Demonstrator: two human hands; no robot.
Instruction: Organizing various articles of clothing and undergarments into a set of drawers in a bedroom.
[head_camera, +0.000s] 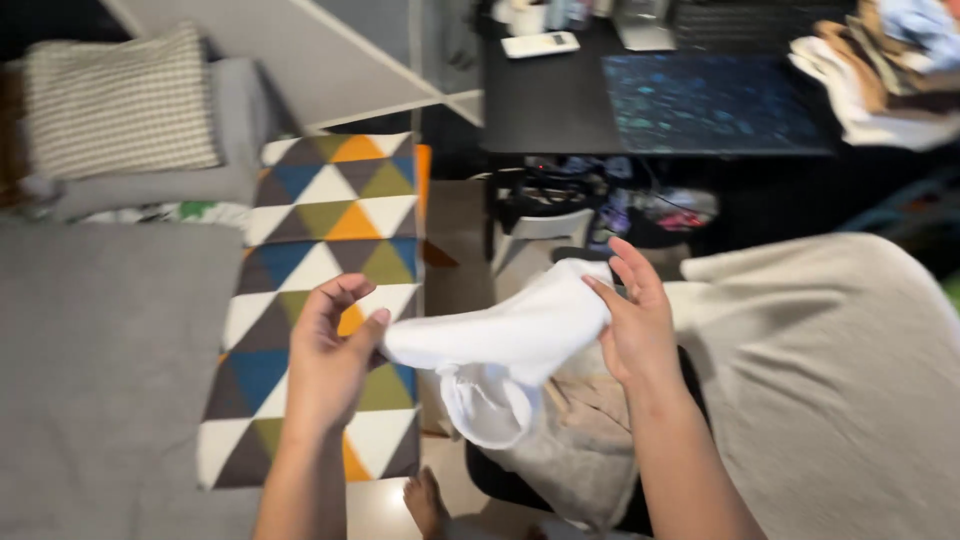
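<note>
One soft white cotton sock (500, 345) is stretched between two hands. Left hand (330, 355): thumb and forefinger pinch one end, other fingers curled loosely. Right hand (632, 320): fingers spread, thumb side pressing the opposite end. The open cuff droops below, between the hands. Judged light, limp, not slippery, not fragile; best held at both ends or at the cuff rim. Left of the left hand: one triangle-patterned multicolour cushion (320, 300). Beyond the right hand: one black desk (550, 100). Right of it: one beige blanket (830, 380).
</note>
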